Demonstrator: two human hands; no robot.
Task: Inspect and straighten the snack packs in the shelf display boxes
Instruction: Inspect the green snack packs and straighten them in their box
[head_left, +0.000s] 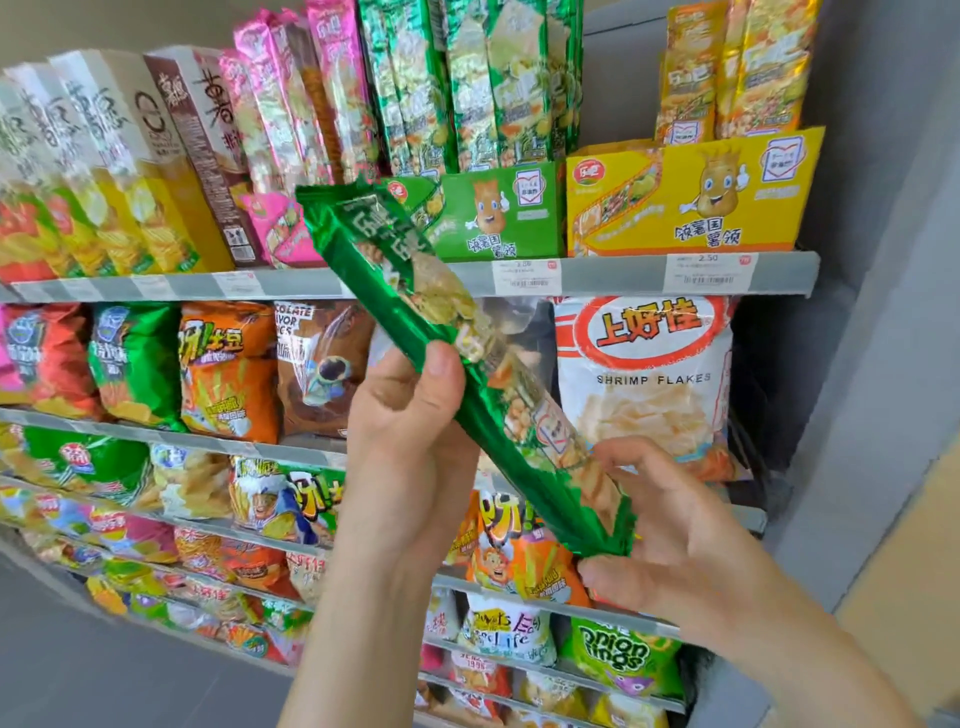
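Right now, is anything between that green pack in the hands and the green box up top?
Nothing visible does. The green pack, in the left hand and right hand, has open air up to the green box; upright packs crowd it.

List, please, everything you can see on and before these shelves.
held snack pack: one, green, tilted before the shelves, in both hands
green display box: one, green, top shelf, middle
yellow display box: one, yellow, top shelf, right
green packs: several, green, standing in the green display box
yellow packs: several, yellow, standing in the yellow display box
shrimp flakes bag: one, white and red, second shelf, right
onion rings bag: one, green, low shelf, right
left hand: one, gripping the held snack pack's middle
right hand: one, pinching its lower end
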